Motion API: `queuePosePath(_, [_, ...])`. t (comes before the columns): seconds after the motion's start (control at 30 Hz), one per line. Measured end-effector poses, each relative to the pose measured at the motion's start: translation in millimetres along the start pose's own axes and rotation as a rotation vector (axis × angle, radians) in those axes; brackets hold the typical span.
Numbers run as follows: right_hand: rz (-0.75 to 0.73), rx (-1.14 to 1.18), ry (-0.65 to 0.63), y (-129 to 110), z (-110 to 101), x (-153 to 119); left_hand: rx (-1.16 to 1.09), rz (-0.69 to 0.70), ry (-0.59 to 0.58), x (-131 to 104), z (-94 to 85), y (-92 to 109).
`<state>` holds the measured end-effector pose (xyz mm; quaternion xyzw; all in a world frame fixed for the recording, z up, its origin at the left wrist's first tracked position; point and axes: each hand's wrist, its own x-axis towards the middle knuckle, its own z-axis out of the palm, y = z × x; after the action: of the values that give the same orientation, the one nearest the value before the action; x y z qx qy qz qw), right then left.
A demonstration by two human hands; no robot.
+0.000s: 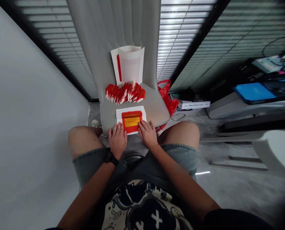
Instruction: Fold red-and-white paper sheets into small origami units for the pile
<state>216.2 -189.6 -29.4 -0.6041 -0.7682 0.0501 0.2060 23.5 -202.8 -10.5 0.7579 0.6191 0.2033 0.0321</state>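
A white sheet with a red and yellow-orange printed panel (pixel 132 120) lies at the front of the grey chair seat. My left hand (pixel 117 138) rests flat on its lower left corner, fingers stretched forward. On its right edge lies my right hand (pixel 148 133), fingers extended, the fingertips touching the red border. Behind the sheet, a fanned row of several small red and white folded pieces (pixel 125 92) spans the seat. Larger white sheets with a red strip (pixel 130 65) lean against the chair's backrest.
The grey chair (pixel 156 107) stands between my knees. A red plastic bag (pixel 167 99) hangs or lies at its right side. Farther right are a white box (pixel 195 104), a blue box (pixel 254 91) and a white stool (pixel 280 148). A wall is on the left.
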Motion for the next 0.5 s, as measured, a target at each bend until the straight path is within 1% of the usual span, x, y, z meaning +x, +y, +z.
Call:
queuePosePath(0.13, [0.091,-0.001,0.050,-14,4,-1,-0.027,-0.007,0.048,3,2.8,-2])
queuePosePath(0.2, [0.139,-0.002,0.058,-20,2,1,-0.029,0.004,0.046,7,-1.0,-6])
queuePosePath(0.27, [0.170,0.008,0.054,-23,-3,5,-0.042,0.012,0.047,8,-9.3,-11])
queuePosePath(0.33, [0.166,0.023,0.046,-21,-12,8,-0.079,0.009,0.077,5,-20.3,-14])
queuePosePath(0.4, [0.133,0.035,0.046,-17,-22,11,-0.129,-0.014,0.113,-4,-30.8,-12])
queuePosePath(0.43, [0.111,0.044,0.051,-14,-26,13,-0.152,-0.030,0.121,-10,-34.8,-9])
queuePosePath(0.5, [0.056,0.070,0.057,-7,-34,19,-0.181,-0.036,0.099,-22,-38.9,1])
